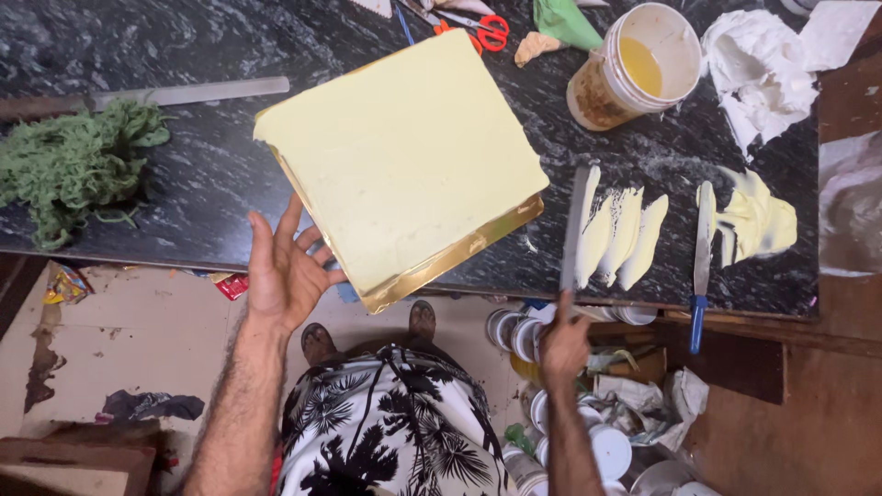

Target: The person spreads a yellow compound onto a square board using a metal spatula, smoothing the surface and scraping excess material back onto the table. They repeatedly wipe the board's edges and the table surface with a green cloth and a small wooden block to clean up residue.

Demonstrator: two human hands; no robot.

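View from above of a person standing at a dark marble counter (pixel 184 55), seen from their own head. Their left hand (pixel 283 271) is open, fingers spread, palm against the lower left edge of a square cake (pixel 404 156) covered in smooth pale yellow cream. The cake sits on a gold board (pixel 441 266) and lies near the middle of the counter, 1 corner of the board sticking out past the counter's front edge. Their right hand (pixel 562 344) is closed around the handle of a long flat spatula (pixel 577 225), whose blade lies on the counter just right of the cake, beside 3 smears of yellow cream (pixel 625 234). Farther right, a blue-handled palette knife (pixel 702 257) rests touching a larger heap of cream (pixel 758 220). Behind the cake stand a white tub (pixel 634 64) with yellow liquid, orange-handled scissors (pixel 487 32) and crumpled white paper (pixel 758 69). At far left lie a tangle of green strands (pixel 73 165) and a long knife (pixel 184 92)
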